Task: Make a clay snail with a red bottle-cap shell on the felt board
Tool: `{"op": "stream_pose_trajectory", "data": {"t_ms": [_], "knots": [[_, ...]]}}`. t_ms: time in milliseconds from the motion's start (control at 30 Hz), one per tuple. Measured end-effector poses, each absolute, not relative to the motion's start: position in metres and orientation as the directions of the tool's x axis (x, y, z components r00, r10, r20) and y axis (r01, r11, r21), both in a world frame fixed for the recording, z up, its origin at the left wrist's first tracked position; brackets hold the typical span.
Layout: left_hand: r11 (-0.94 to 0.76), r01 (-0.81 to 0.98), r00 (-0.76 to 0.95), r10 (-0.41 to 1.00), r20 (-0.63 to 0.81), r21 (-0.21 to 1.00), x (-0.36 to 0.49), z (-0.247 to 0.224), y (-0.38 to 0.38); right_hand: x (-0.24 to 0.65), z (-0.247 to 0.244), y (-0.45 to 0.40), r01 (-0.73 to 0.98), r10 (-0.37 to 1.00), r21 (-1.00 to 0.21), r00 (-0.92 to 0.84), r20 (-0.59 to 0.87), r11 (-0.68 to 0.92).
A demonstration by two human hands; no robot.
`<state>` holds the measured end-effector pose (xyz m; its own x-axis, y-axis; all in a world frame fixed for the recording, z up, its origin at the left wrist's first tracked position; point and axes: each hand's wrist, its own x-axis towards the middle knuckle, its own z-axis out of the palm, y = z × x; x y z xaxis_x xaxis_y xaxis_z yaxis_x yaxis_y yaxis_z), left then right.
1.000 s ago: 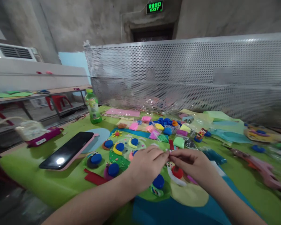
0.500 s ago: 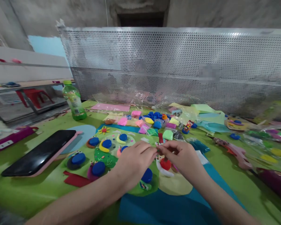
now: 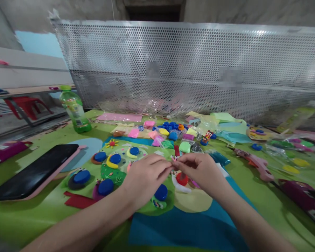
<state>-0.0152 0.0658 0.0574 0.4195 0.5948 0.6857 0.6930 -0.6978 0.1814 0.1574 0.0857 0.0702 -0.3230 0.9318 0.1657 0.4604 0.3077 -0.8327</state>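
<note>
My left hand (image 3: 145, 176) and my right hand (image 3: 203, 171) meet at the fingertips above the craft board. Both are closed in a pinch, and whatever sits between the fingers is too small and hidden to name. Just below my right fingers is a snail-like figure with a red cap (image 3: 182, 178) and a white clay body (image 3: 181, 187), resting on a pale yellow paper circle (image 3: 193, 203). Left of my left hand, clay figures with blue caps (image 3: 105, 187) lie on green paper. Another blue cap (image 3: 161, 192) shows beside my left wrist.
A phone (image 3: 35, 169) and a green bottle (image 3: 75, 110) stand at the left. Bagged coloured clay (image 3: 133, 133) and loose blue caps (image 3: 170, 126) lie behind the board. At the right is a pink glue gun (image 3: 254, 162). A perforated metal panel (image 3: 173, 70) closes the back.
The view has turned slightly to the right, so most things appear further left and higher. My hands stay pinched together at nearly the same spot over the board.
</note>
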Motion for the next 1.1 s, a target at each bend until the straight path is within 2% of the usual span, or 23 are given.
{"op": "stream_pose_trajectory", "data": {"t_ms": [100, 200, 300, 467, 600, 800, 1100], "knots": [[-0.673, 0.700, 0.377, 0.632, 0.677, 0.239, -0.015, 0.061, 0.065, 0.159, 0.073, 0.085, 0.465, 0.926, -0.831, -0.348, 0.145, 0.305], [-0.626, 0.697, 0.326, 0.710, 0.624, 0.349, -0.015, 0.067, 0.064, 0.162, 0.076, 0.086, 0.416, 0.914, -0.868, -0.395, 0.095, 0.270], [-0.613, 0.677, 0.332, 0.748, 0.574, 0.407, -0.014, 0.070, 0.064, 0.164, 0.078, 0.086, 0.396, 0.905, -0.889, -0.423, 0.048, 0.232], [-0.649, 0.683, 0.342, 0.690, 0.638, 0.335, -0.013, 0.068, 0.062, 0.165, 0.080, 0.087, 0.358, 0.892, -0.924, -0.449, -0.045, 0.133], [-0.669, 0.687, 0.371, 0.658, 0.655, 0.283, -0.013, 0.067, 0.063, 0.168, 0.082, 0.086, 0.375, 0.883, -0.916, -0.466, -0.055, 0.141], [-0.593, 0.741, 0.321, 0.724, 0.611, 0.314, -0.013, 0.069, 0.063, 0.172, 0.085, 0.087, 0.471, 0.874, -0.865, -0.479, -0.086, 0.174], [-0.648, 0.715, 0.344, 0.655, 0.673, 0.264, -0.014, 0.068, 0.061, 0.170, 0.082, 0.087, 0.360, 0.873, -0.922, -0.485, -0.055, 0.142]]}}
